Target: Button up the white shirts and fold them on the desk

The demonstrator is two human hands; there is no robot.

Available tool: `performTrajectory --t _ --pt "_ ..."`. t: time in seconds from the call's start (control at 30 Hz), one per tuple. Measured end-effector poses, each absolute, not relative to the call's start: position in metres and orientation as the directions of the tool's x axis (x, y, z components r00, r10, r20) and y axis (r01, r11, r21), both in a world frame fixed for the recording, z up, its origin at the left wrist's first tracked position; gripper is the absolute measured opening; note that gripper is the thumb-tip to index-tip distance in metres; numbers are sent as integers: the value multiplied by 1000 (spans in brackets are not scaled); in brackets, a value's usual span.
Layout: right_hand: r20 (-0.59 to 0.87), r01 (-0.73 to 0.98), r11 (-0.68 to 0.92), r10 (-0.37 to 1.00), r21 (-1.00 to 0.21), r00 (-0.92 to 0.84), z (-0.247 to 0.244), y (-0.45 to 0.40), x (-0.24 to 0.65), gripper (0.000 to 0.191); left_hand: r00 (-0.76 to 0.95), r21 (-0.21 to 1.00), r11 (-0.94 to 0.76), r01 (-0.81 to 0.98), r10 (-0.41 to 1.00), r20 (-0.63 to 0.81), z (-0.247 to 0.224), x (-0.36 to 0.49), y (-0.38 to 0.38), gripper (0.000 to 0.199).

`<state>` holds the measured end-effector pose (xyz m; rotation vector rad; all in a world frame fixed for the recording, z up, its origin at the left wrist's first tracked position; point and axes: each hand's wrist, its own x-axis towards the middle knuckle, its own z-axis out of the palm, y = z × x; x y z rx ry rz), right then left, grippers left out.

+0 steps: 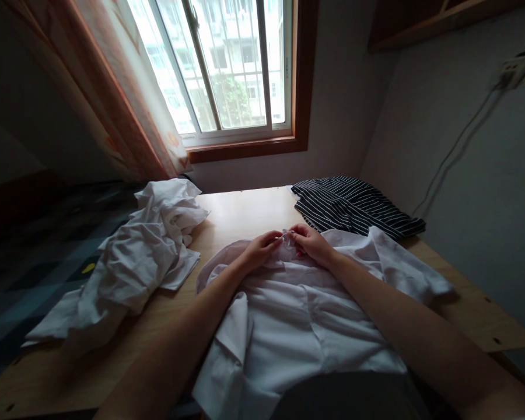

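A white shirt (284, 309) lies spread over the table in front of me, its near end hanging toward my body. At its far end my left hand (263, 247) pinches the edge of the cloth near the middle. Close beside it, my right hand (311, 242) is closed on the same edge, fingertips almost touching those of the left. A small bunched bit of fabric shows between the two hands. Whether a button is there is too small to tell. Both forearms rest across the shirt's sides.
Crumpled white clothing (135, 262) lies on the left of the wooden table (249, 207). A black garment with white stripes (354, 204) is at the back right. A window (231, 70), a curtain (144, 105) and a wall cable (452, 149) are beyond. Dark checked bedding (48, 274) is at left.
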<state>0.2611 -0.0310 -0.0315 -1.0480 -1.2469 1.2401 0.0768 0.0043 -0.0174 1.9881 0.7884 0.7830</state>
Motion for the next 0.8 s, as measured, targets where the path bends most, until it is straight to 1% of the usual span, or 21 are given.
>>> performTrajectory --t 0.13,0.3,0.4,0.6,0.8 --pt "70 -92 61 992 -994 -102 -28 -34 260 35 566 894 -370 253 806 174 -15 78 3 44" --pt "78 -55 72 990 -996 -117 -27 -35 259 36 538 893 -362 267 825 174 -10 78 -1 45" --pt "80 -68 71 988 -995 -130 -26 -35 259 36 553 903 -347 252 818 159 -7 77 -4 44" --pt "31 -153 12 992 -988 -121 -25 -36 260 37 595 915 -314 255 797 107 4 75 -8 42" --pt "16 -130 0 993 -992 -120 -24 -38 260 36 606 934 -266 238 793 71 7 75 -10 42"
